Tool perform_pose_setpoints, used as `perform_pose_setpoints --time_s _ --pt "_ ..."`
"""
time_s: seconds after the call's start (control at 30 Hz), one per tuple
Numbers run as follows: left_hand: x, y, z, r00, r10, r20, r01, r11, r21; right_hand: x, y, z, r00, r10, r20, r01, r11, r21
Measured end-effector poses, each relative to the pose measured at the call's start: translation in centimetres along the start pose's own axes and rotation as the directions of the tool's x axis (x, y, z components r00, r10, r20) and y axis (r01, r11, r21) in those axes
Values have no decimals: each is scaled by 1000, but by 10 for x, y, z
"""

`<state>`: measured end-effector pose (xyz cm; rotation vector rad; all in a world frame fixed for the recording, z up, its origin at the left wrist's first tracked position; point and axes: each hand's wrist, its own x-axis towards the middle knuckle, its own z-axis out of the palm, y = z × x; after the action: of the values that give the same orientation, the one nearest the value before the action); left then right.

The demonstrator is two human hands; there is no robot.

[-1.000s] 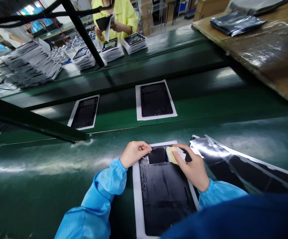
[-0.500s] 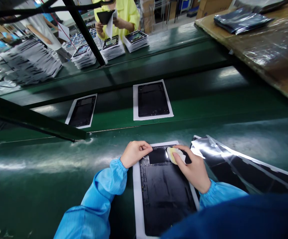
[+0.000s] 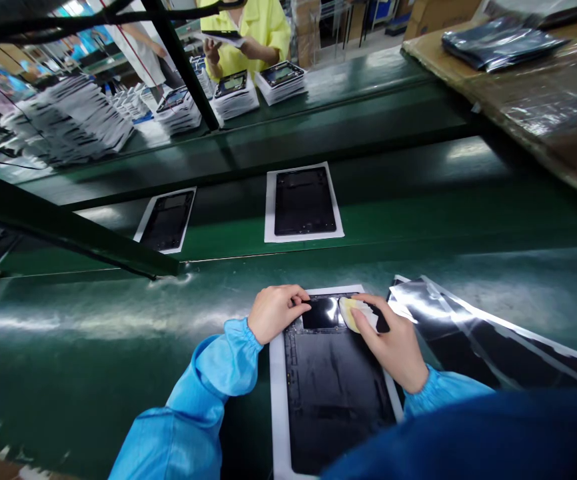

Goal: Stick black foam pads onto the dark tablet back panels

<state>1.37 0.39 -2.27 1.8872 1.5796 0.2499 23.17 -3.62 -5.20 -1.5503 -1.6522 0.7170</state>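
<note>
A black tablet-like panel (image 3: 338,393) with small parts along its edges lies on a white sheet (image 3: 279,413) in front of me. Near its top is a glossy black rectangular patch (image 3: 321,313). My left hand (image 3: 279,313) is closed in a pinch at the patch's upper left corner; what the fingertips hold, if anything, I cannot make out. My right hand (image 3: 393,340) grips a crumpled white and yellowish pad (image 3: 356,313), pressed against the right end of the patch. The hand hides the panel's upper right corner.
Dark film sheets (image 3: 448,327) lie to the right. Beyond, similar panels (image 3: 304,201) rest on white sheets on a green belt. A green metal bar (image 3: 68,223) crosses at left. A wrapped carton (image 3: 533,93) stands at upper right. A person in yellow (image 3: 268,33) works behind stacks (image 3: 281,83).
The view has shifted slightly. Both hands keep their grips, and the patch now shows a brighter reflection. Across the belt, the person in yellow has tilted the held panel flatter.
</note>
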Motion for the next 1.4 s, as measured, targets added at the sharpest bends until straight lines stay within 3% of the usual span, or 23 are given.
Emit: perform_pose_setpoints --time_s 0.43,0.67,0.73,0.83,0.93,1.1,1.23,1.4 --pt "-3 4 1 1000 1 14 -2 994 105 1 -3 -1 1000 7 13 -7 1000 3" --pt "-10 8 1 987 160 -17 -134 874 467 2 0 0 1000 1 11 -1 1000 -10" --pt "-14 4 2 964 266 -13 -214 803 557 2 1 1 1000 1 4 -1 1000 -8" --pt "-24 -6 7 872 487 60 -404 644 649 1 1 2 1000 7 0 -7 1000 -7" --pt "-33 -14 15 814 577 65 -445 547 709 1 0 3 1000 22 8 -22 1000 -8" --pt "-41 -22 18 861 507 42 -378 583 719 3 -1 1 999 46 22 -46 998 -33" --pt "-48 -31 10 833 538 127 -480 590 649 4 -3 -1 998 46 31 -43 996 -80" --pt "-53 -36 10 812 575 101 -489 576 655 4 -21 23 995 7 96 7 989 -147"
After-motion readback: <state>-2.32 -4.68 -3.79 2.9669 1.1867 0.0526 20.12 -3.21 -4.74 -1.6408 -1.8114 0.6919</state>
